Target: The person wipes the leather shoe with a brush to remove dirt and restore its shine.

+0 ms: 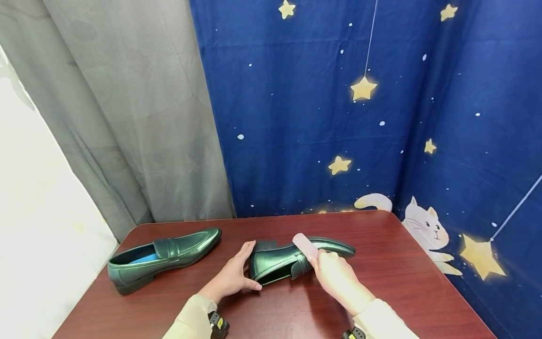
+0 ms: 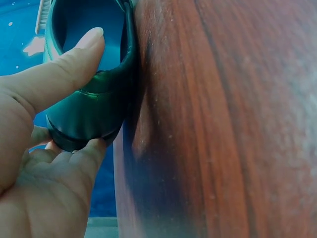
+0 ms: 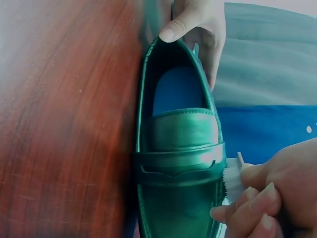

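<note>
A shiny dark green loafer [image 1: 277, 260] lies on its side on the table, opening toward me, toe to the right. My left hand [image 1: 230, 278] grips its heel end; in the left wrist view the thumb [image 2: 74, 69] reaches over the collar and the fingers lie against the heel. My right hand [image 1: 338, 278] holds a brush with a pale pink back [image 1: 305, 246]. In the right wrist view its white bristles [image 3: 231, 182] touch the loafer's side beside the strap. A blue insole [image 3: 181, 89] shows inside.
A matching green loafer [image 1: 186, 252] stands upright at the left of the reddish-brown table [image 1: 292, 313]. Behind the table hang a grey curtain [image 1: 139, 108] and a blue star-patterned curtain [image 1: 296, 103]. A bright white area [image 1: 38, 226] lies at the left.
</note>
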{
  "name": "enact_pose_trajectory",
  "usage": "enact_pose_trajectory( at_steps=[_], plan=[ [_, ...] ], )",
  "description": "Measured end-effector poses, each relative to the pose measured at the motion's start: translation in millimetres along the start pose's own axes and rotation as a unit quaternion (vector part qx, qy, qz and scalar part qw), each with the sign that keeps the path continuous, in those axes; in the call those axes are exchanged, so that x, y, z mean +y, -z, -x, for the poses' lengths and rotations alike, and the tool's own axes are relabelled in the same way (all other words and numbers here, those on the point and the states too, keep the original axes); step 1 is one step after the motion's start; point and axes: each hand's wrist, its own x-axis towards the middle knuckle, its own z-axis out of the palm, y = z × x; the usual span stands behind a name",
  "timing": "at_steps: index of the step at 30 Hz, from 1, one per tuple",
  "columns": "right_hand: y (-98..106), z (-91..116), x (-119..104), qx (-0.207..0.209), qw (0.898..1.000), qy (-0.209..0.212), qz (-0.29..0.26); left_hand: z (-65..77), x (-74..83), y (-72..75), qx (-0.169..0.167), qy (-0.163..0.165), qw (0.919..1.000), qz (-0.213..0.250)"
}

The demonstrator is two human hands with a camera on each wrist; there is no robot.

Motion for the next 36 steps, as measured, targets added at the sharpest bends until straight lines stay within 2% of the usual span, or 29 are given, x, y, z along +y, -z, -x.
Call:
enact_pose_trajectory(
  at_steps=[11,27,36],
  plan=[
    [-5.7,-1.2,-18.2,-0.009,1.0,0.01,0.002,0.6,1.6,0.4,-0.005,-0.002,1.0,-0.005],
    [-20.8,6.2,-40.6,0.017,0.999,0.048,-0.001,2.9,3.3,-0.1,0.004,-0.005,0.9994,-0.034],
    [-29.2,8.1,-50.7,0.0,0.998,0.053,-0.015,3.1,2.7,-0.4,0.001,-0.001,0.9999,-0.016]
  ],
)
